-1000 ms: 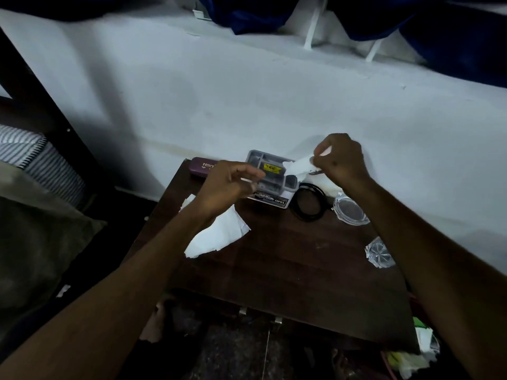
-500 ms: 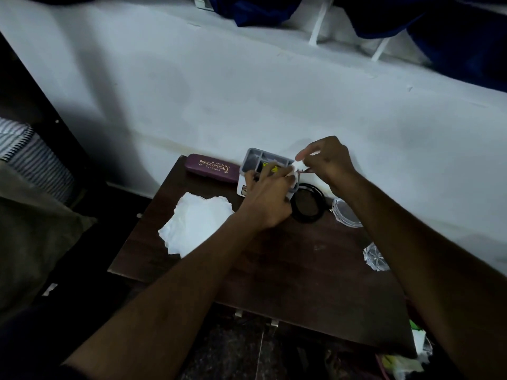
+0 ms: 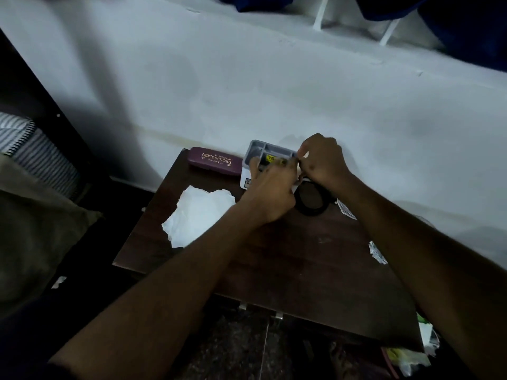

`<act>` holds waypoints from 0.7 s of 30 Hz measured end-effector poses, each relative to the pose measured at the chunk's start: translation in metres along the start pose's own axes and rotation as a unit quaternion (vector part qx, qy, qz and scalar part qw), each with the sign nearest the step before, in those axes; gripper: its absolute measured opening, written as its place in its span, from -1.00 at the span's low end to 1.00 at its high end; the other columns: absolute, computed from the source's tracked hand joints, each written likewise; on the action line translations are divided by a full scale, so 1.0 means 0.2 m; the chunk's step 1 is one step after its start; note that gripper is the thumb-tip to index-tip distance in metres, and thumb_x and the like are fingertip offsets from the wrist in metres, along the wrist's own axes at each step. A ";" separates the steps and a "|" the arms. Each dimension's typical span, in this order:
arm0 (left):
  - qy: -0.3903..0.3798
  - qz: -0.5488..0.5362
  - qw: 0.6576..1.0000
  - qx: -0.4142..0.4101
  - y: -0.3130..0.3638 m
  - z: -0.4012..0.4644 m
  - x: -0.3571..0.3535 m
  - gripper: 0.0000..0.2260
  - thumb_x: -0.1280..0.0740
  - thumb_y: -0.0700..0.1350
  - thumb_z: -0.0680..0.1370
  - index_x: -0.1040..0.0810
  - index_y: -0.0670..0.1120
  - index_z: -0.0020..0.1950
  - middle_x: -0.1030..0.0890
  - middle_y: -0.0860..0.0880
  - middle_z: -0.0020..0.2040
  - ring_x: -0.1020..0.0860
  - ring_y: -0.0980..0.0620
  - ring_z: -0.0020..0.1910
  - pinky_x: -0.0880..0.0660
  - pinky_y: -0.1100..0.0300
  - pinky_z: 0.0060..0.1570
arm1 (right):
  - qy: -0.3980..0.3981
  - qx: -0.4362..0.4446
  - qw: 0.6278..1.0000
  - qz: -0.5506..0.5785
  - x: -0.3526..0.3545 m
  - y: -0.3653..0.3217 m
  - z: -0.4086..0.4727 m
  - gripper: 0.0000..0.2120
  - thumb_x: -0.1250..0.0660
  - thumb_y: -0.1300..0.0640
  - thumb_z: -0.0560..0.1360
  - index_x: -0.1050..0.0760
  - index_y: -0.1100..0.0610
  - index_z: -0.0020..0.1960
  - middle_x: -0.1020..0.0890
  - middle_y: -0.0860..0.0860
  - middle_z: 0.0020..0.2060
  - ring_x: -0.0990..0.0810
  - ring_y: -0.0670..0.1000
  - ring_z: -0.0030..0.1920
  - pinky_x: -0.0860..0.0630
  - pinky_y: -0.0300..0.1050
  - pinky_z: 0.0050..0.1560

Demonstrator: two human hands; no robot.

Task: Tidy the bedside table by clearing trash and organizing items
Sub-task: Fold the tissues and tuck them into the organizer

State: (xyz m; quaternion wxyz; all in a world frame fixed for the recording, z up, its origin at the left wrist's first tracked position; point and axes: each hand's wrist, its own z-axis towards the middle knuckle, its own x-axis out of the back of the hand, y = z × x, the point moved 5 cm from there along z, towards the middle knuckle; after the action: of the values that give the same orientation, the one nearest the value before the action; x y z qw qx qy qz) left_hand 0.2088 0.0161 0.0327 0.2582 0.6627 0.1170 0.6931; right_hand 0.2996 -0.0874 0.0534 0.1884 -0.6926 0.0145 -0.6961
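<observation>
While both hands meet at the back edge of the dark wooden worktop (image 3: pixel 288 259), the left hand (image 3: pixel 270 192) rests over the near side of a grey compartmented organizer tray (image 3: pixel 264 152), fingers curled; whether it grips anything cannot be told. The right hand (image 3: pixel 322 163) sits at the tray's right corner, fingertips pressed together in a pinch on a small white scrap (image 3: pixel 304 155) that is too small to identify. A maroon spectacle case (image 3: pixel 215 161) lies just left of the tray, against the white wall (image 3: pixel 274 91). A crumpled white tissue (image 3: pixel 199 215) lies on the worktop, left of the left forearm. A black ring-shaped item (image 3: pixel 312 200) sits beneath the two wrists. Crinkled clear wrapper pieces (image 3: pixel 378 252) lie near the right edge, beside the right forearm.
</observation>
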 end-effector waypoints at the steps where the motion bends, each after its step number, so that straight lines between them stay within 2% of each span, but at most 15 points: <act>1: 0.045 -0.024 0.999 0.007 -0.04 -0.03 0.07 -0.52 -0.28 -0.27 0.43 -0.48 -0.06 0.35 -0.66 -0.05 0.21 -0.55 -0.10 0.35 -0.16 -0.23 0.49 | -0.010 0.011 1.000 -0.013 -0.02 -0.01 -0.01 -0.85 -0.39 0.29 0.49 -0.67 0.26 0.03 -0.71 0.18 0.02 -0.66 0.26 0.09 -0.58 -0.01 0.02; 3: 0.124 -0.083 0.988 0.042 -0.18 -0.09 0.22 -0.58 -0.31 -0.27 0.44 -0.56 -0.01 0.27 -0.74 0.01 0.11 -0.67 -0.06 0.18 -0.39 -0.11 0.38 | -0.020 0.028 0.999 -0.037 -0.05 -0.03 -0.03 -0.85 -0.41 0.25 0.46 -0.64 0.22 0.03 -0.69 0.16 -0.03 -0.66 0.25 0.02 -0.55 -0.04 -0.09; 4: 0.139 -0.097 0.983 0.075 -0.28 -0.13 0.28 -0.61 -0.32 -0.23 0.45 -0.57 0.01 0.26 -0.76 0.02 0.09 -0.69 -0.05 0.14 -0.44 -0.05 0.31 | -0.020 0.034 0.998 -0.053 -0.06 -0.05 -0.04 -0.82 -0.42 0.23 0.47 -0.60 0.21 0.06 -0.66 0.17 -0.02 -0.65 0.25 0.02 -0.53 -0.03 -0.11; 7: 0.146 -0.046 0.969 0.194 -0.53 -0.32 0.42 -0.62 -0.32 -0.06 0.43 -0.55 0.01 0.26 -0.72 0.03 0.12 -0.64 -0.11 0.14 -0.40 -0.03 0.24 | 0.014 0.039 0.992 -0.120 -0.05 -0.08 -0.07 -0.72 -0.39 0.18 0.54 -0.46 0.21 0.21 -0.59 0.24 0.07 -0.59 0.32 0.10 -0.39 0.00 -0.11; 10: 0.106 -0.021 0.951 0.289 -0.69 -0.51 0.41 -0.74 -0.45 -0.05 0.51 -0.58 -0.09 0.17 -0.65 -0.04 0.06 -0.59 -0.14 0.10 -0.35 0.03 0.05 | 0.014 0.027 0.990 -0.141 -0.05 -0.07 -0.08 -0.77 -0.36 0.22 0.53 -0.52 0.23 0.17 -0.59 0.23 0.14 -0.56 0.32 0.21 -0.47 0.06 -0.01; 12: 0.047 -0.008 0.938 0.344 -0.80 -0.59 0.33 -0.71 -0.51 0.08 0.50 -0.61 -0.08 0.07 -0.65 -0.07 0.07 -0.61 -0.18 0.15 -0.39 -0.03 0.09 | 0.016 0.026 0.989 -0.142 -0.05 -0.08 -0.10 -0.77 -0.37 0.21 0.54 -0.54 0.23 0.18 -0.57 0.23 0.17 -0.50 0.31 0.27 -0.50 0.11 0.05; 15: 0.004 -0.015 0.927 0.375 -0.90 -0.64 0.21 -0.63 -0.53 0.22 0.44 -0.60 -0.04 -0.01 -0.63 -0.08 0.08 -0.59 -0.18 0.18 -0.40 -0.16 0.22 | 0.125 0.052 0.980 -0.147 0.00 -0.17 -0.21 -0.70 -0.36 0.26 0.53 -0.51 0.27 0.25 -0.54 0.27 0.16 -0.48 0.32 0.23 -0.51 0.19 0.01; 17: 0.027 -0.020 0.926 0.376 -0.90 -0.66 0.18 -0.64 -0.55 0.19 0.43 -0.60 -0.05 -0.02 -0.63 -0.06 0.10 -0.57 -0.16 0.18 -0.38 -0.22 0.30 | 0.159 0.093 0.975 -0.122 -0.04 -0.30 -0.32 -0.70 -0.32 0.33 0.49 -0.52 0.28 0.22 -0.57 0.26 0.10 -0.53 0.31 0.15 -0.55 0.17 -0.05; 19: 0.047 -0.039 0.928 0.368 -0.87 -0.66 0.16 -0.76 -0.56 0.05 0.44 -0.62 -0.07 -0.09 -0.65 -0.04 0.04 -0.58 -0.14 0.15 -0.37 -0.27 0.35 | 0.104 0.158 0.980 -0.054 -0.17 -0.44 -0.44 -0.70 -0.30 0.35 0.50 -0.56 0.25 0.22 -0.61 0.22 0.09 -0.57 0.28 0.12 -0.59 0.13 -0.04; 21: 0.056 -0.051 0.932 0.356 -0.86 -0.65 0.15 -0.92 -0.52 -0.15 0.45 -0.64 -0.07 -0.13 -0.67 -0.02 -0.02 -0.62 -0.15 0.13 -0.39 -0.30 0.36 | 0.020 0.216 0.976 -0.008 -0.34 -0.55 -0.50 -0.66 -0.33 0.32 0.51 -0.55 0.19 0.27 -0.62 0.15 0.15 -0.56 0.21 0.17 -0.56 0.08 0.07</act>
State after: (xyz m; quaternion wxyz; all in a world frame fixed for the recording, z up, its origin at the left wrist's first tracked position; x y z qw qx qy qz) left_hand 0.1167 0.1996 -0.0399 0.0336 0.6646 0.4035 0.6280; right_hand 0.1734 0.0092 0.0157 0.3273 -0.6219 -0.1377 -0.6980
